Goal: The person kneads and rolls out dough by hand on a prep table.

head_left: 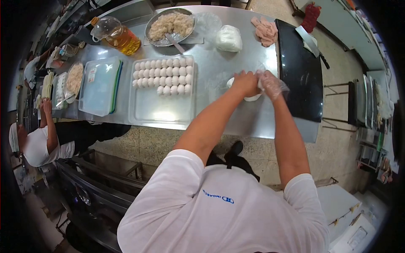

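My left hand point(246, 84) is bare, its fingers bent down over a piece of white dough point(253, 98) on the steel table. Close beside it, my right hand point(271, 84) wears a clear plastic glove, its fingertips near those of my left hand. What the right fingers hold, if anything, is too small to tell. To the left, a clear tray point(162, 111) bears rows of small white dough balls point(175, 71). Beyond my hands sits a larger white lump point(228, 38) under plastic.
A bowl of shredded filling point(172, 25) with a spoon, an oil bottle point(116, 36) and stacked lids point(99, 86) are at the left. A pink cloth point(265, 31), a black board point(300, 76) and a knife point(308, 40) lie right. A co-worker point(42, 141) works far left.
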A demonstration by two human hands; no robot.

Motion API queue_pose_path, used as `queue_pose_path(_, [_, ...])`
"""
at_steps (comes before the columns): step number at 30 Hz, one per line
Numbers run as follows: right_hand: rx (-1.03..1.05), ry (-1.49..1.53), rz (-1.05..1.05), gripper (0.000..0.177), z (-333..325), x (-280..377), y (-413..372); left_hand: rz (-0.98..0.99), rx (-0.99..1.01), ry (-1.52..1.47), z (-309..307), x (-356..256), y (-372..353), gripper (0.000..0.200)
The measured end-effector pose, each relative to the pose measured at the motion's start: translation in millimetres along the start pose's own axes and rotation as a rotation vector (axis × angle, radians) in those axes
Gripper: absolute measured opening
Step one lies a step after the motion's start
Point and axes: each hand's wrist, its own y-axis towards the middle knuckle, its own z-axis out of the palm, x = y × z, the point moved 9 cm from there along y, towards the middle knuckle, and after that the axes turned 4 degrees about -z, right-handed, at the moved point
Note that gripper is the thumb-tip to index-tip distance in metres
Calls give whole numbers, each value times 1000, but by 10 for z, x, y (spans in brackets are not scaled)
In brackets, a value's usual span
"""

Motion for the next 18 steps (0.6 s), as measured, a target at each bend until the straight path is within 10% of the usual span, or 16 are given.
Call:
queue_pose_path(4, [44, 1106, 455, 37, -120, 145, -347, 230, 50, -105, -165, -141, -543, 59])
queue_pose_path(7, [41, 973, 653, 42, -155, 488, -498, 204, 59, -635, 45, -68, -969, 44])
queue_pose_path(10, [31, -16, 429, 56, 325, 819, -741, 336, -171, -690, 588, 345, -1148, 44])
queue_pose_path(13, [41, -124, 267, 61, 477, 1368, -996, 186, -270, -1017, 441, 796, -1535, 48])
queue_pose_path(18, [-77, -315, 55, 50, 1021, 1232, -1031, 331, -539, -463, -24, 135, -1587, 33])
